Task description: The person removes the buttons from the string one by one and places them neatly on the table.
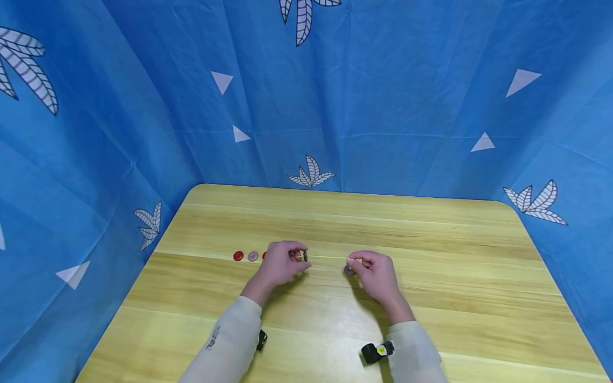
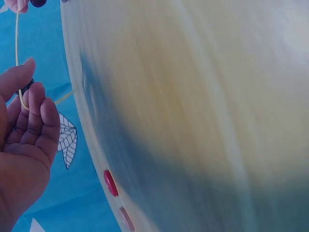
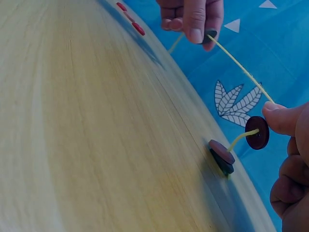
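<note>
Loose buttons [image 1: 253, 256]: two red and one pink, set in a row on the table [image 1: 479, 255] at left.
Left hand [image 1: 280, 264]: a dark button [image 1: 305, 256] is pinched between thumb and fingertips.
Yellow cord [image 1: 328, 257]: stretched between the hands (apparently through that button).
Right hand [image 1: 378, 274]: cord pinched by thumb and finger; strung buttons [image 3: 257, 132] hung just below.
Threading: seemingly in hand; a rightward slide of the dark button is probably called for.

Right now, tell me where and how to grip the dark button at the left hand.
The dark button is probably best pinched by opposite edges of its rim, coming from the left: it is held upright, and the yellow string runs from its face toward the right hand, so that side should be clear.
</note>
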The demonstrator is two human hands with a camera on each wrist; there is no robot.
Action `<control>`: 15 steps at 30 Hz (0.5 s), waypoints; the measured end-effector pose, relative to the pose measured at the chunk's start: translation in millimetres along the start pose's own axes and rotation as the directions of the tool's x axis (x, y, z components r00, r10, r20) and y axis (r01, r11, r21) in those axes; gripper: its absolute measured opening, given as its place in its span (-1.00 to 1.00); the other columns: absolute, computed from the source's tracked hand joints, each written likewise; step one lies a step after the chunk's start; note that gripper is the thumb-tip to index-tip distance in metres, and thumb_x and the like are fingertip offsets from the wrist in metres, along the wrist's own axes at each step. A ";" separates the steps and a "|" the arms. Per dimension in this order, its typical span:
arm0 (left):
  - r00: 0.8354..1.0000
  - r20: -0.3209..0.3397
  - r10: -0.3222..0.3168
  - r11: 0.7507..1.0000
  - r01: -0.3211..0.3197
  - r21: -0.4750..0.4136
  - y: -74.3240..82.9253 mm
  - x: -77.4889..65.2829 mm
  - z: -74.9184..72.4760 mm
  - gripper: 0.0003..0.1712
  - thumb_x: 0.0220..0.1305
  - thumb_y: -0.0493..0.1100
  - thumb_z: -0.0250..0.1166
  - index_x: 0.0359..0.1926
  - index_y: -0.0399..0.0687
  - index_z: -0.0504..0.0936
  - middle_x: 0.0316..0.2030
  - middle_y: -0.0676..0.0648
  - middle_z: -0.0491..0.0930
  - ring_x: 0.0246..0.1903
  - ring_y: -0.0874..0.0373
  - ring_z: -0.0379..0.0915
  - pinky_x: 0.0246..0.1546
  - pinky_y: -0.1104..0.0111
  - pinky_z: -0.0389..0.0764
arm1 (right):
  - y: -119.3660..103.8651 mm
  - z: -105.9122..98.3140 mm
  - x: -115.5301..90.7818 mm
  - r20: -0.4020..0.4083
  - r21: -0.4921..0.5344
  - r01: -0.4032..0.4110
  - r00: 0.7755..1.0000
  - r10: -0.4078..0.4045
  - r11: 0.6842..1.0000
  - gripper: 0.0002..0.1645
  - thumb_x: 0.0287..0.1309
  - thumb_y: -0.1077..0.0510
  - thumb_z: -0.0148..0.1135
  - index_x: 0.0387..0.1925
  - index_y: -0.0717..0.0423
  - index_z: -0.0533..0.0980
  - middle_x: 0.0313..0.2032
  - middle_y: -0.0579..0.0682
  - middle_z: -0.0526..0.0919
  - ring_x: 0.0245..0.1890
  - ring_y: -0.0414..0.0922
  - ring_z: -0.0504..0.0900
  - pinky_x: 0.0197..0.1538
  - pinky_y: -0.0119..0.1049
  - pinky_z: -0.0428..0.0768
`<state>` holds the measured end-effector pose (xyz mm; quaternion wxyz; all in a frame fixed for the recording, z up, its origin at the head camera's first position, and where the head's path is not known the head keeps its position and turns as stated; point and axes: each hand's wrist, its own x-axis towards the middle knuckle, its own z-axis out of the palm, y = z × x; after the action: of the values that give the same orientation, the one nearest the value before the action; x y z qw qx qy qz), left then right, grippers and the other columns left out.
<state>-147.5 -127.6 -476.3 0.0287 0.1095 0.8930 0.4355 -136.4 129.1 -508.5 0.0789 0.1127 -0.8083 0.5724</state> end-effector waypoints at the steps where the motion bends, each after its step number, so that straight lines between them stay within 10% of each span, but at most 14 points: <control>1: 1.000 -0.006 -0.007 1.000 0.007 0.004 -1.3 -0.4 -0.9 -0.60 0.06 -0.24 0.57 -0.05 -0.23 0.72 -0.44 0.04 0.56 -0.44 0.17 0.49 -0.37 0.38 0.59 | -0.1 -0.4 -0.1 -0.001 0.000 -0.003 1.000 0.003 1.000 -0.95 0.16 0.30 0.42 -0.41 0.18 0.73 -0.76 -0.21 0.08 -0.78 -0.34 0.06 -0.59 -0.37 0.21; 7: 0.999 -0.042 -0.014 1.000 0.014 0.012 -8.4 -3.5 -8.1 -0.61 0.04 -0.25 0.58 -0.07 -0.23 0.73 -0.46 0.07 0.56 -0.45 0.19 0.50 -0.23 0.25 0.57 | -0.8 -1.8 -0.7 -0.004 0.010 -0.003 1.000 0.003 1.000 -0.94 0.17 0.31 0.40 -0.41 0.19 0.73 -0.76 -0.19 0.08 -0.78 -0.36 0.03 -0.61 -0.38 0.16; 12: 0.995 -0.081 -0.058 0.996 0.063 0.062 -13.5 -6.2 -14.4 -0.63 0.03 -0.15 0.60 -0.10 -0.09 0.76 -0.47 0.16 0.57 -0.43 0.23 0.51 0.00 -0.17 0.10 | 0.9 -2.8 -0.9 -0.011 0.002 0.007 1.000 -0.007 1.000 -0.89 0.18 0.26 0.41 -0.39 0.26 0.72 -0.77 -0.20 0.09 -0.78 -0.35 0.03 -0.62 -0.38 0.15; 15: 0.992 -0.092 -0.082 0.993 0.089 0.074 -16.9 -7.5 -17.8 -0.63 0.04 -0.13 0.59 -0.10 -0.06 0.76 -0.46 0.16 0.56 -0.43 0.22 0.51 -0.03 -0.09 0.24 | 2.0 -3.5 -1.2 -0.013 0.000 -0.001 1.000 0.001 1.000 -0.91 0.18 0.26 0.42 -0.39 0.24 0.72 -0.77 -0.18 0.10 -0.78 -0.36 0.04 -0.61 -0.37 0.16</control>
<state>-145.7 -153.1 -478.9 0.0034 0.0525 0.9135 0.4033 -135.8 133.1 -509.4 0.0839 0.1087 -0.8079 0.5730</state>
